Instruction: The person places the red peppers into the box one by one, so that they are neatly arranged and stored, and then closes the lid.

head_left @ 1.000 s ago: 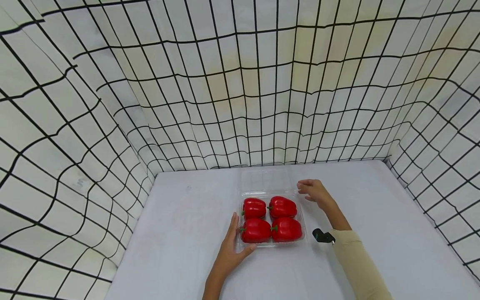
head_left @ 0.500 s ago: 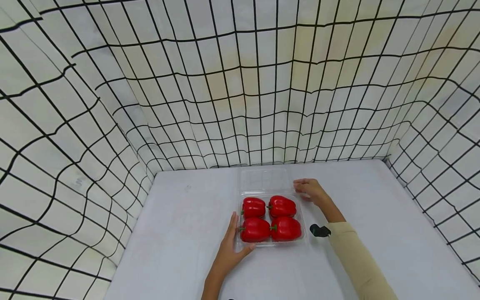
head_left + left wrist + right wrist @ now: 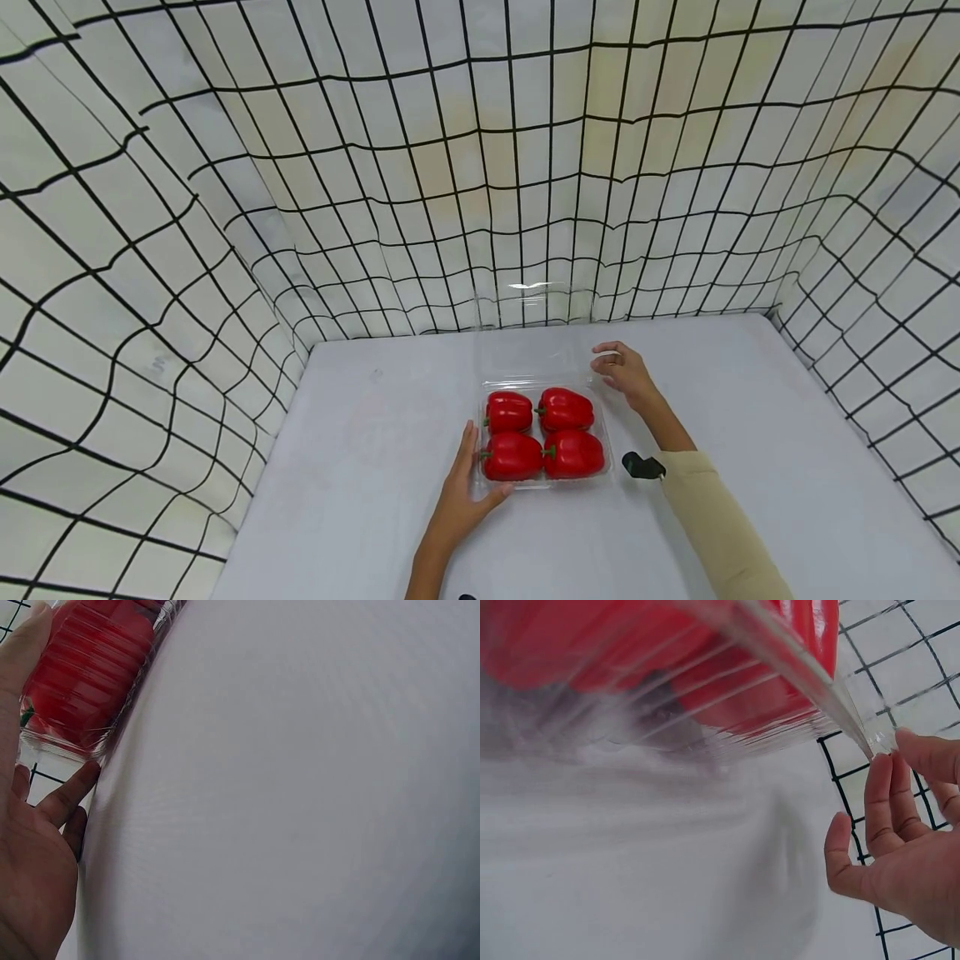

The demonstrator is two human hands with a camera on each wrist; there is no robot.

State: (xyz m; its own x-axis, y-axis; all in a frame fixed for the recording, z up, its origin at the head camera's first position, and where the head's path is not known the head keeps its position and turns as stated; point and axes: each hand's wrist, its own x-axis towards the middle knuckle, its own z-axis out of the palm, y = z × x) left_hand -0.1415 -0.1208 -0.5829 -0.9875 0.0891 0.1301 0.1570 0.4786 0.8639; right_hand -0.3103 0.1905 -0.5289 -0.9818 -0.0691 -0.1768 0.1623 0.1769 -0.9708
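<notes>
Several red bell peppers (image 3: 512, 456) with green stems sit two by two in a clear plastic clamshell box (image 3: 606, 450). Its hinged lid (image 3: 534, 354) is tilted up at the far side. My left hand (image 3: 453, 508) lies along the box's near left corner, thumb and fingers extended. In the left wrist view, the left hand's (image 3: 37, 862) fingertips touch the clear wall in front of a pepper (image 3: 90, 675). At the far right corner, my right hand (image 3: 628, 377) pinches a thin clear edge (image 3: 883, 742) between thumb and fingertips, as the right wrist view shows.
The box stands on a white table (image 3: 375, 483). White sheeting behind black netting (image 3: 525, 167) encloses the back and both sides. A small black device (image 3: 642, 466) sticks out from the right sleeve (image 3: 712, 517).
The lid, lying back flat on the table before, has been raised so that its far edge stands higher. My right hand has risen slightly with it. The left hand stays in place.
</notes>
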